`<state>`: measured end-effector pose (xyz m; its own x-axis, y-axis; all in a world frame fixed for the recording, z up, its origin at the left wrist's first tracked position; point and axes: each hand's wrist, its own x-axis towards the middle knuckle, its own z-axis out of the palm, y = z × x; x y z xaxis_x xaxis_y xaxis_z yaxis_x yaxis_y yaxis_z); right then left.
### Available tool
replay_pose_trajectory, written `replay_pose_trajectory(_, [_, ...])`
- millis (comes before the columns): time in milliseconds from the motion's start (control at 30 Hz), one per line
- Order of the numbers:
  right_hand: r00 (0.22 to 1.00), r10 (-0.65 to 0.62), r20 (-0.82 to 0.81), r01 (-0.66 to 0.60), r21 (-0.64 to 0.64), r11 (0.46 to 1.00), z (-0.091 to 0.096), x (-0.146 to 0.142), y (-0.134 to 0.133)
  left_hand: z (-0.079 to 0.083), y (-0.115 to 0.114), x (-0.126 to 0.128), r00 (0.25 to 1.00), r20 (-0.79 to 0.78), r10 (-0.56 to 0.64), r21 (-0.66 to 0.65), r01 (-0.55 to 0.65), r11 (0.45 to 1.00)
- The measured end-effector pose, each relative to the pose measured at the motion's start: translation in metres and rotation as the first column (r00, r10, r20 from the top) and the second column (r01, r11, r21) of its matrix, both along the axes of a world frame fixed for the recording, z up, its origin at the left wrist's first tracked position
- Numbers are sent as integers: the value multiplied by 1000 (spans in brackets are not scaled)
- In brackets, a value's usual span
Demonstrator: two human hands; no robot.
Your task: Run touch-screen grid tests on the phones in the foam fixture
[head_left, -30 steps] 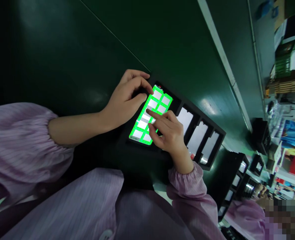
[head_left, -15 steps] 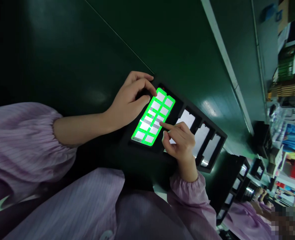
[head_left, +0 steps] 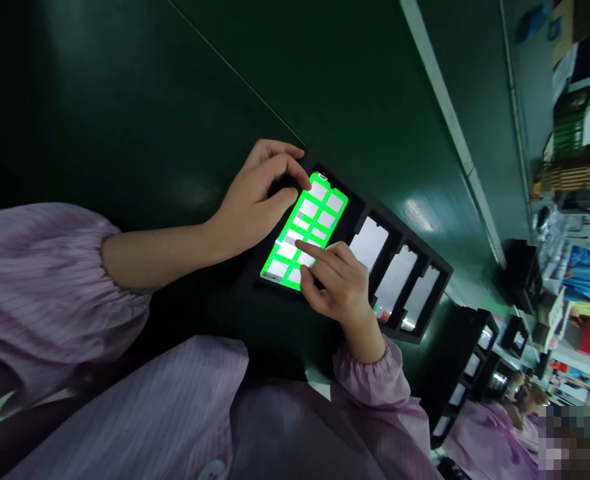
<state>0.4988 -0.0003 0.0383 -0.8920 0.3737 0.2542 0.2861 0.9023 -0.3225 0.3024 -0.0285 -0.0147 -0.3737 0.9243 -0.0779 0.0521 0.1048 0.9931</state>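
Note:
A phone point(head_left: 319, 207) with a bright screen of white cells in a green grid lies in the leftmost slot of a black foam tray point(head_left: 442, 270). My left hand point(head_left: 255, 200) curls round the phone's upper left edge, thumb and fingers on its rim. My right hand point(head_left: 342, 287) comes from below with its index finger stretched out, the tip touching the screen near the middle of the left column; the other fingers are loosely bent and hold nothing. Both arms wear striped lilac sleeves.
Three more phones point(head_left: 372, 243) with pale screens stand in the tray's other slots. The tray rests on a dark green table point(head_left: 175, 100) with a white edge strip point(head_left: 445, 113). Another black tray point(head_left: 475, 347) and another person's lilac sleeve point(head_left: 485, 433) lie at the lower right; shelves of boxes point(head_left: 569, 127) beyond.
My right index finger slid from the screen's middle to its right edge, then back to the left column. My left hand kept its hold on the phone.

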Motion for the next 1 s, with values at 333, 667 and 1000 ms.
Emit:
replay_pose_trajectory(333, [997, 37, 64, -37, -4, 999, 2, -13, 3, 1, -1, -1, 1000, 10, -21, -17, 22, 1000])
replay_pose_trajectory(667, [996, -84, -9, 84, 2, 996, 12, 21, 7, 3, 0, 0, 1000, 3, -20, -23, 20, 1000])
replay_pose_trajectory(1000, [997, -58, -46, 59, 16, 998, 8, 22, 3, 2, 1, 1, 1000, -6, -3, -34, 2, 999])
